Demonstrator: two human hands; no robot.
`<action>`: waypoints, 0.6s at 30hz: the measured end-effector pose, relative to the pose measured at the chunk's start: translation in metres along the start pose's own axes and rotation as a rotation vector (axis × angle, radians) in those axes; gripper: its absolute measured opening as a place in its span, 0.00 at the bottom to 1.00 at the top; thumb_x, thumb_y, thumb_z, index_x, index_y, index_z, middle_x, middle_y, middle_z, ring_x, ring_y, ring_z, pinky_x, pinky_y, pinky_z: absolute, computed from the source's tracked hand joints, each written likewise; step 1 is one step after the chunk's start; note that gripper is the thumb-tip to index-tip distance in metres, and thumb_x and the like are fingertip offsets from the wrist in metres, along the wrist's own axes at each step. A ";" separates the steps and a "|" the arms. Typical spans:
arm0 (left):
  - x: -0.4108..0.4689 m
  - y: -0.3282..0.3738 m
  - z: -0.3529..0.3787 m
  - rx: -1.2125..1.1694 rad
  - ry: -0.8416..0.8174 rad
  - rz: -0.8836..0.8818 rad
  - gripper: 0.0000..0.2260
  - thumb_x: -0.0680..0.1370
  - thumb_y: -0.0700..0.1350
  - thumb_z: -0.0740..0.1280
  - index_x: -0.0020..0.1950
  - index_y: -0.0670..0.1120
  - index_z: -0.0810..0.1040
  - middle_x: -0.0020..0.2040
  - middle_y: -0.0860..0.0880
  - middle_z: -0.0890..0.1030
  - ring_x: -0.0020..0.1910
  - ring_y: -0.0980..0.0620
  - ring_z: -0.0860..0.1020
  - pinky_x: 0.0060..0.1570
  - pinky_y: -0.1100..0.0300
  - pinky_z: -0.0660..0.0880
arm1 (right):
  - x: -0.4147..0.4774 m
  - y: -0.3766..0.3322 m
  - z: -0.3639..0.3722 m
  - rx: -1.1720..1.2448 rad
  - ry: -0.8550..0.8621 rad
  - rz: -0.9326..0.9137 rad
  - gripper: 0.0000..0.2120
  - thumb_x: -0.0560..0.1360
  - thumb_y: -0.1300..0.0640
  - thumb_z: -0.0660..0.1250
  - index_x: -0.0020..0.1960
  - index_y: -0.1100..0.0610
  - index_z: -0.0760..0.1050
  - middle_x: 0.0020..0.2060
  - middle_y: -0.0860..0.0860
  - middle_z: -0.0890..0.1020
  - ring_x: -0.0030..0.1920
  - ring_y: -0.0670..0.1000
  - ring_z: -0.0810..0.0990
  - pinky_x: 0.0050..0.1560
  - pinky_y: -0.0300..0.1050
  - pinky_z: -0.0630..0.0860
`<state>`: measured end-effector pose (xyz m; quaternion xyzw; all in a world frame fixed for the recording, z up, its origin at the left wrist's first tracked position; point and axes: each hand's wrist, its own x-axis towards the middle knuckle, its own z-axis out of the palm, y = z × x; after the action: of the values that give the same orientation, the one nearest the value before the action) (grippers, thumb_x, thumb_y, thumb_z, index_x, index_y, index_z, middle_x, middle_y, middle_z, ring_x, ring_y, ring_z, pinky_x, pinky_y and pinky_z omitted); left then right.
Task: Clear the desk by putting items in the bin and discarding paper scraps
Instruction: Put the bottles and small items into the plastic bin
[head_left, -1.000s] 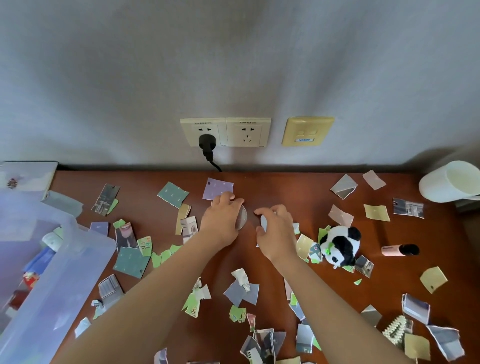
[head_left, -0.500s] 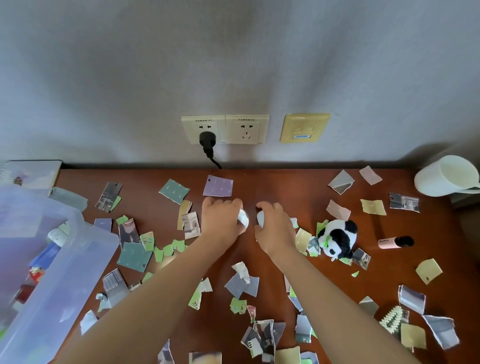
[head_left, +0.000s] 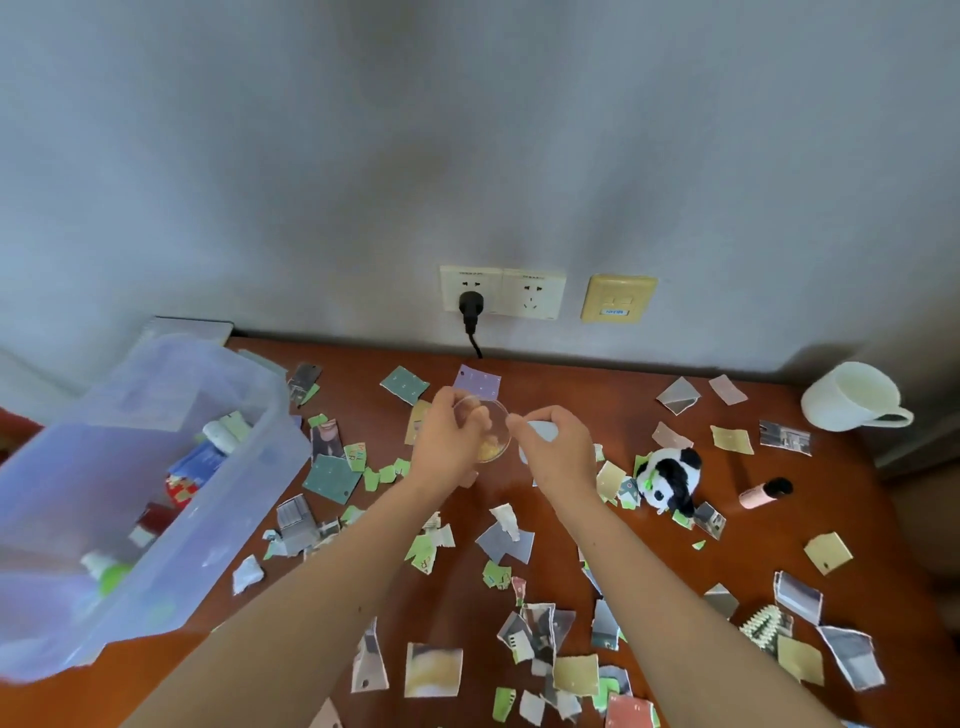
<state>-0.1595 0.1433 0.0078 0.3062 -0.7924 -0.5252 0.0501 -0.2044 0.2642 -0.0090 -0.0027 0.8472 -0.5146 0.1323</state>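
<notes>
I take the black-and-white plush panda toy (head_left: 670, 475) as my landmark; it has a bright green bit at its face. The wooden desk (head_left: 571, 384) under it is reddish brown. Right of the panda I see a pale pink tube with a black cap (head_left: 763, 492), and farther right, a white ceramic mug (head_left: 847, 405). Left of the panda, a clear round plastic dish (head_left: 491, 436) shows yellow inside, beside a pale white piece (head_left: 543, 430). Just beyond those lie a lilac paper scrap with white dots (head_left: 478, 382) and a teal paper scrap with pale dots (head_left: 405, 384). Far left is the translucent lilac-tinted plastic bin (head_left: 171, 395).
</notes>
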 end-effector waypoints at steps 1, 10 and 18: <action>-0.008 0.001 -0.008 -0.047 0.017 -0.014 0.05 0.80 0.43 0.61 0.56 0.46 0.71 0.45 0.54 0.78 0.40 0.62 0.77 0.29 0.73 0.71 | -0.007 -0.009 0.002 0.026 -0.009 -0.006 0.10 0.75 0.49 0.70 0.39 0.53 0.77 0.36 0.44 0.78 0.39 0.44 0.75 0.37 0.39 0.70; -0.063 -0.013 -0.086 -0.253 0.249 -0.036 0.05 0.82 0.45 0.57 0.54 0.46 0.70 0.45 0.50 0.77 0.43 0.54 0.75 0.40 0.60 0.75 | -0.064 -0.075 0.047 0.224 -0.152 -0.028 0.18 0.81 0.48 0.59 0.37 0.54 0.77 0.36 0.53 0.77 0.36 0.52 0.75 0.35 0.46 0.72; -0.079 -0.054 -0.180 -0.341 0.477 -0.114 0.07 0.83 0.43 0.54 0.51 0.47 0.71 0.45 0.45 0.80 0.50 0.44 0.78 0.53 0.49 0.77 | -0.105 -0.118 0.135 0.177 -0.371 -0.007 0.18 0.82 0.49 0.54 0.43 0.55 0.76 0.39 0.56 0.78 0.36 0.54 0.75 0.25 0.38 0.68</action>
<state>-0.0003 0.0274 0.0605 0.4520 -0.6401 -0.5661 0.2561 -0.0880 0.1061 0.0584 -0.0889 0.7599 -0.5779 0.2841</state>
